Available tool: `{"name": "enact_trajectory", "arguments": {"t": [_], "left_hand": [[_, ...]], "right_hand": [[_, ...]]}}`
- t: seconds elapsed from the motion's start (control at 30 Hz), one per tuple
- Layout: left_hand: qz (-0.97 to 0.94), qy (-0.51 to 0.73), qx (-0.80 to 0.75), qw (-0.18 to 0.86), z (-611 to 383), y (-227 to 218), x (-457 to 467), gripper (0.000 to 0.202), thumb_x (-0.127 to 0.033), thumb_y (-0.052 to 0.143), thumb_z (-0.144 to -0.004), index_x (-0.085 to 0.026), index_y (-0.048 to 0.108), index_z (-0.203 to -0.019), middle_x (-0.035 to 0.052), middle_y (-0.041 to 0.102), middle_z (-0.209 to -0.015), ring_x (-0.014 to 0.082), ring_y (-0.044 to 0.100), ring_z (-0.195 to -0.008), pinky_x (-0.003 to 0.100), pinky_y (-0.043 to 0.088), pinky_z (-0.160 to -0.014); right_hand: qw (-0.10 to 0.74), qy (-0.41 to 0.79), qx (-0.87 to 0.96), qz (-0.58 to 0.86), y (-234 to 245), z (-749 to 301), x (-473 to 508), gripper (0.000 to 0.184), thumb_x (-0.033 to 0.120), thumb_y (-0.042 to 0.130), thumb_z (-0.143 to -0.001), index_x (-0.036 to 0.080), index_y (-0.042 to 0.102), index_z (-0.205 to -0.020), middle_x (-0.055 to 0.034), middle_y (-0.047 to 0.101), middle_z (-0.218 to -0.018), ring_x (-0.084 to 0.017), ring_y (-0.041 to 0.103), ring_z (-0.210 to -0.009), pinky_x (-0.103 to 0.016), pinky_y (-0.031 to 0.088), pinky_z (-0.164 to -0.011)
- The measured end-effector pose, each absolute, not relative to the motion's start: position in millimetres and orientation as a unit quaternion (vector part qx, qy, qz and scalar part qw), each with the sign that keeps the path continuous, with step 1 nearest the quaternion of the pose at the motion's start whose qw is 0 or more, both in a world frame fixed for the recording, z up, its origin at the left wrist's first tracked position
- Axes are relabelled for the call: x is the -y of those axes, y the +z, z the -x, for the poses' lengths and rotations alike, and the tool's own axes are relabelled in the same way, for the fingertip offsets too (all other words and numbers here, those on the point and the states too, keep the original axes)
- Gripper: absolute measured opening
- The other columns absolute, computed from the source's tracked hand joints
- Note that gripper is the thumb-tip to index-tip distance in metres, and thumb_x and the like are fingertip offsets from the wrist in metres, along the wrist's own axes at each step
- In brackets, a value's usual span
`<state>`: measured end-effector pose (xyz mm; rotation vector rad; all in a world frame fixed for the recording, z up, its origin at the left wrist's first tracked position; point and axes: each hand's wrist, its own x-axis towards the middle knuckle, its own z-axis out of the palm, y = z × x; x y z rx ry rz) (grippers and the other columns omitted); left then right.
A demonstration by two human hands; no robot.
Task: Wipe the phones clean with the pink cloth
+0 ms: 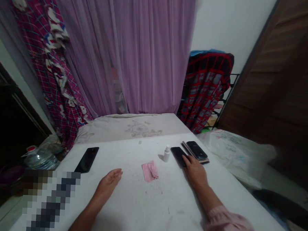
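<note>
My right hand (196, 171) is at the near end of a black smartphone (178, 154), its fingers closed over the edge. The phone lies on the white surface, its far part uncovered. My left hand (110, 179) hovers over the left half, fingers loosely bent and nothing seen in them. Between the hands lies a folded pink cloth (149, 170). A small white spray bottle (166, 154) stands upright just left of the held phone. Another dark smartphone (87, 159) rests beyond my left hand.
Right of my right hand, an older black phone (197, 149) sits on a flat dark item. Purple curtains (152, 53) hang behind the table (128, 210). A large water bottle (42, 158) stands off the left edge. A red patterned cloth (205, 87) drapes over a rack.
</note>
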<state>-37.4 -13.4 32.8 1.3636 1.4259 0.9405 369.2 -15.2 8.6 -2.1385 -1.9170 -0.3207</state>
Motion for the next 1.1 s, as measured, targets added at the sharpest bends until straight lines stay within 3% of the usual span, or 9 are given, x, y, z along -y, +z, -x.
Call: {"name": "enact_trajectory", "arguments": {"t": [0.1, 0.2, 0.27, 0.33, 0.47, 0.53, 0.63, 0.93, 1.1], "left_hand": [[-0.596, 0.365, -0.625, 0.349, 72, 39, 3, 0.049, -0.051, 0.058, -0.079, -0.018, 0.06, -0.115, 0.0115, 0.07, -0.118, 0.0262, 0.064, -0.114, 0.039, 0.049, -0.099], [-0.624, 0.274, -0.717, 0.149, 105, 48, -15, 0.046, -0.041, 0.052, -0.082, -0.017, 0.057, -0.12, 0.0132, 0.065, -0.127, 0.0292, 0.061, -0.119, 0.042, 0.048, -0.099], [-0.611, 0.241, -0.748, 0.097, 124, 54, -29, 0.051, -0.039, 0.054, -0.081, -0.011, 0.054, -0.124, 0.0206, 0.056, -0.136, 0.0346, 0.05, -0.13, 0.046, 0.039, -0.107], [-0.612, 0.119, -0.781, 0.027, 138, 59, -42, 0.056, -0.044, 0.053, -0.082, -0.008, 0.051, -0.125, 0.0237, 0.053, -0.137, 0.036, 0.044, -0.133, 0.046, 0.035, -0.108], [-0.572, 0.057, -0.818, 0.031, 152, 60, -63, 0.061, -0.054, 0.057, -0.077, -0.007, 0.054, -0.115, 0.0265, 0.062, -0.121, 0.0422, 0.055, -0.119, 0.053, 0.038, -0.099], [-0.549, 0.033, -0.834, 0.043, 154, 59, -71, 0.058, -0.053, 0.059, -0.076, -0.008, 0.055, -0.113, 0.0251, 0.066, -0.113, 0.0407, 0.061, -0.11, 0.05, 0.043, -0.093], [-0.523, 0.016, -0.851, 0.052, 154, 58, -82, 0.055, -0.05, 0.057, -0.079, -0.009, 0.053, -0.116, 0.0251, 0.064, -0.116, 0.0382, 0.061, -0.111, 0.044, 0.047, -0.086], [-0.541, 0.013, -0.838, 0.067, 146, 68, -84, 0.072, -0.037, 0.063, -0.073, -0.002, 0.042, -0.132, 0.0272, 0.061, -0.12, 0.0392, 0.059, -0.114, 0.04, 0.047, -0.085], [-0.642, 0.026, -0.76, 0.098, 122, 69, -66, 0.066, -0.036, 0.063, -0.073, -0.011, 0.048, -0.132, 0.0206, 0.064, -0.122, 0.0344, 0.06, -0.114, 0.036, 0.045, -0.09]], "right_hand": [[0.11, -0.102, 0.647, 0.748, -2, -369, 16, 0.048, 0.032, 0.057, -0.087, 0.013, 0.059, -0.13, -0.0203, 0.059, -0.132, -0.034, 0.055, -0.121, -0.044, 0.049, -0.091], [0.131, -0.092, 0.647, 0.746, -16, -369, 24, 0.058, 0.055, 0.054, -0.085, 0.014, 0.06, -0.127, -0.0196, 0.055, -0.138, -0.035, 0.05, -0.126, -0.049, 0.048, -0.091], [0.164, -0.118, 0.639, 0.742, -23, -369, 30, 0.055, 0.054, 0.05, -0.088, 0.015, 0.061, -0.126, -0.0183, 0.055, -0.137, -0.034, 0.05, -0.126, -0.048, 0.047, -0.091], [0.203, -0.145, 0.635, 0.731, -27, -368, 34, 0.049, 0.049, 0.044, -0.092, 0.016, 0.063, -0.123, -0.017, 0.058, -0.134, -0.033, 0.053, -0.122, -0.046, 0.048, -0.088], [0.283, -0.175, 0.65, 0.683, -28, -363, 35, 0.044, 0.044, 0.038, -0.094, 0.018, 0.07, -0.111, -0.0146, 0.066, -0.121, -0.03, 0.061, -0.109, -0.043, 0.049, -0.081], [0.313, -0.186, 0.67, 0.647, -28, -359, 34, 0.045, 0.045, 0.038, -0.095, 0.018, 0.072, -0.105, -0.0136, 0.068, -0.116, -0.03, 0.062, -0.104, -0.043, 0.049, -0.082], [0.338, -0.199, 0.69, 0.609, -28, -355, 33, 0.048, 0.047, 0.036, -0.097, 0.018, 0.073, -0.101, -0.0129, 0.07, -0.112, -0.029, 0.064, -0.1, -0.042, 0.049, -0.081], [0.353, -0.193, 0.693, 0.598, -34, -360, 31, 0.055, 0.051, 0.033, -0.097, 0.017, 0.075, -0.098, -0.0124, 0.073, -0.108, -0.026, 0.067, -0.094, -0.041, 0.054, -0.082], [0.357, -0.167, 0.681, 0.617, -38, -361, 32, 0.052, 0.051, 0.036, -0.095, 0.02, 0.076, -0.098, -0.0094, 0.074, -0.107, -0.024, 0.069, -0.091, -0.036, 0.057, -0.076]]}}
